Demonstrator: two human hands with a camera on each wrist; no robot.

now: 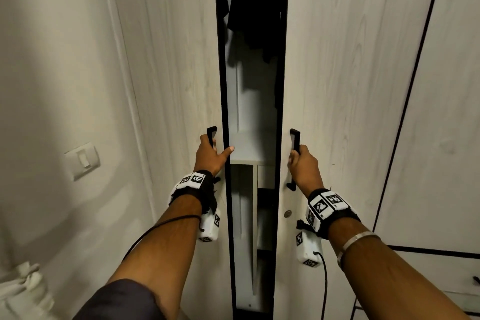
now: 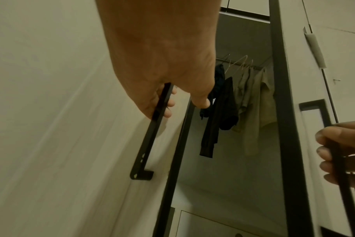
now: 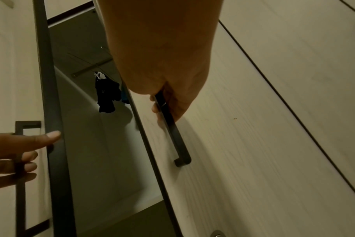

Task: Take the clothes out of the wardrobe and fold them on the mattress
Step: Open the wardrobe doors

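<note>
Two white wardrobe doors stand a little ajar, with a narrow gap between them. My left hand (image 1: 211, 152) grips the black handle (image 1: 211, 135) of the left door (image 1: 168, 60), its thumb stretched to the door's black edge. My right hand (image 1: 302, 163) curls round the black handle (image 1: 295, 140) of the right door (image 1: 350, 73). Through the gap, dark clothes (image 1: 249, 8) hang inside. The left wrist view shows dark garments (image 2: 221, 112) and pale green ones (image 2: 255, 99) on hangers from a rail. The right wrist view shows one dark garment (image 3: 106, 96).
A white shelf (image 1: 253, 145) crosses the wardrobe inside, with compartments below it. A light switch (image 1: 83, 161) sits on the wall at left. A further wardrobe panel (image 1: 441, 112) with drawers stands to the right. White cloth (image 1: 23, 291) lies at the lower left.
</note>
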